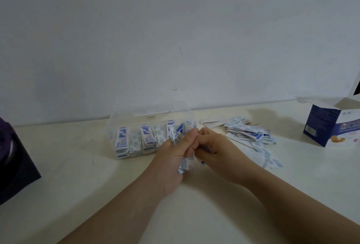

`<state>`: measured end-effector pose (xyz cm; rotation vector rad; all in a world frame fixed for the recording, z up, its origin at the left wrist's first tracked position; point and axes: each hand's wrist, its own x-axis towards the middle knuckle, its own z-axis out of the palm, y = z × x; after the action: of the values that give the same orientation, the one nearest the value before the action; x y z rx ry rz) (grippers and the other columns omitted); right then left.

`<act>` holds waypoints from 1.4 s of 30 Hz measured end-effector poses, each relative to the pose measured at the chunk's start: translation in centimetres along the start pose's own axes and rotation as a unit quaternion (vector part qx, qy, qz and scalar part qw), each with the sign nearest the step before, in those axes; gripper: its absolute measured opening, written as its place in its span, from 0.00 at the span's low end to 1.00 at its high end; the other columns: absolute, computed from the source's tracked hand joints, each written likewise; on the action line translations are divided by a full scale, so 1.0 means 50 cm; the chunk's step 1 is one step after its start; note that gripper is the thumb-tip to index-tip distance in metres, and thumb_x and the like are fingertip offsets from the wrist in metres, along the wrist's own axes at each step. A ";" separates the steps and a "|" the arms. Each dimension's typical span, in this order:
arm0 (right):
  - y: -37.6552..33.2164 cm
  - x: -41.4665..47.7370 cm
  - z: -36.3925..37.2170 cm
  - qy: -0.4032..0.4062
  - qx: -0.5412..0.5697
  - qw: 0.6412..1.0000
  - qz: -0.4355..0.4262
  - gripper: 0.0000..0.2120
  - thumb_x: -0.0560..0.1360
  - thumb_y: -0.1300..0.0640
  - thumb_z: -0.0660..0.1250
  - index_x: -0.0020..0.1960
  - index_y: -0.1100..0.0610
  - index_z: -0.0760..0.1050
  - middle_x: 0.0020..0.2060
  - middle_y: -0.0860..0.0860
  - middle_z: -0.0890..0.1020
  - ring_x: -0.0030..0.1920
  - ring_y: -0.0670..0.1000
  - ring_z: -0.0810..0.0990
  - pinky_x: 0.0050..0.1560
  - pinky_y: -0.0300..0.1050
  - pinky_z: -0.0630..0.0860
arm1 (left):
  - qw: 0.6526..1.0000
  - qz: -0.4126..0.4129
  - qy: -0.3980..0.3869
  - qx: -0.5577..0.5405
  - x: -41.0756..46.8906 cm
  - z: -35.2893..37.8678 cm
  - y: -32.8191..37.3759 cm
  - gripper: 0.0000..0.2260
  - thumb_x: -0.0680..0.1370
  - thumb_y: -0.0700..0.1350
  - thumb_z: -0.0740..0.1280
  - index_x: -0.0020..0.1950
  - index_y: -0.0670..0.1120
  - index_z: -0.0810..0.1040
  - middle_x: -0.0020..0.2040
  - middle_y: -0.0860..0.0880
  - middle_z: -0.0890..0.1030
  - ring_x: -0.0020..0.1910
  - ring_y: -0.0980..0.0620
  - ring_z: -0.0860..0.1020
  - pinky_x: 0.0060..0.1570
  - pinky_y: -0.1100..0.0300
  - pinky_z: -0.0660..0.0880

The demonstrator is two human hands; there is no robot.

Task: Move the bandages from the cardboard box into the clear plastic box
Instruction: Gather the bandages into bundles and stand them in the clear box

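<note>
A clear plastic box [115, 121] stands against the wall at centre, its lid raised, with several blue-and-white bandages [134, 140] upright inside. My left hand [173, 156] and my right hand [216, 146] meet just in front of the box's right end and together grip a bunch of wrapped bandages [185, 164], whose ends stick out above and below my fingers. A loose pile of bandages [247, 132] lies on the table to the right of my hands. The blue cardboard box [321, 127] stands at the far right with its top flaps open.
A dark purple-black object [13, 164] sits at the table's left edge. The white wall runs right behind the clear box. Bare cream tabletop [78, 185] spreads in front of my hands and on the left.
</note>
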<state>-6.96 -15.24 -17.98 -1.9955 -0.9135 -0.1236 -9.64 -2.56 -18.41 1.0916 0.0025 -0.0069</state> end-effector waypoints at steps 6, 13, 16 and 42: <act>-0.008 -0.007 -0.003 0.011 0.054 0.998 0.011 0.11 0.76 0.67 0.63 0.43 0.53 0.77 0.37 0.47 0.74 0.32 0.40 0.74 0.37 0.30 0.68 | 0.999 0.004 0.003 -0.036 0.003 -0.003 0.002 0.08 0.77 0.42 0.64 0.53 0.41 0.77 0.39 0.44 0.77 0.35 0.51 0.76 0.29 0.64 0.73; 0.002 0.003 -0.024 0.125 0.150 0.972 0.129 0.15 0.77 0.60 0.63 0.59 0.49 0.64 0.47 0.49 0.79 0.34 0.43 0.77 0.39 0.38 0.78 | 0.996 -0.015 0.058 -0.065 0.004 -0.004 0.001 0.08 0.81 0.41 0.60 0.51 0.43 0.79 0.37 0.48 0.81 0.28 0.56 0.77 0.28 0.64 0.77; 0.009 0.006 -0.028 0.124 0.204 0.955 0.175 0.16 0.78 0.60 0.63 0.63 0.49 0.65 0.48 0.47 0.79 0.40 0.46 0.77 0.50 0.50 0.80 | 0.992 -0.016 0.075 -0.101 0.008 -0.006 0.009 0.07 0.79 0.42 0.61 0.52 0.43 0.77 0.30 0.52 0.70 0.20 0.59 0.63 0.21 0.68 0.62; 0.061 -0.019 -0.176 -0.127 -0.329 0.882 0.312 0.16 0.67 0.47 0.73 0.53 0.49 0.77 0.47 0.47 0.80 0.46 0.47 0.79 0.47 0.40 0.74 | 0.996 -0.052 0.050 -0.057 0.003 -0.004 -0.002 0.10 0.79 0.43 0.61 0.51 0.43 0.82 0.40 0.54 0.82 0.20 0.60 0.61 0.21 0.70 0.59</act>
<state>-3.43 -23.51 -15.38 -2.9057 -0.3400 0.2300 -9.47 -2.42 -18.60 0.9756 0.1476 -0.0458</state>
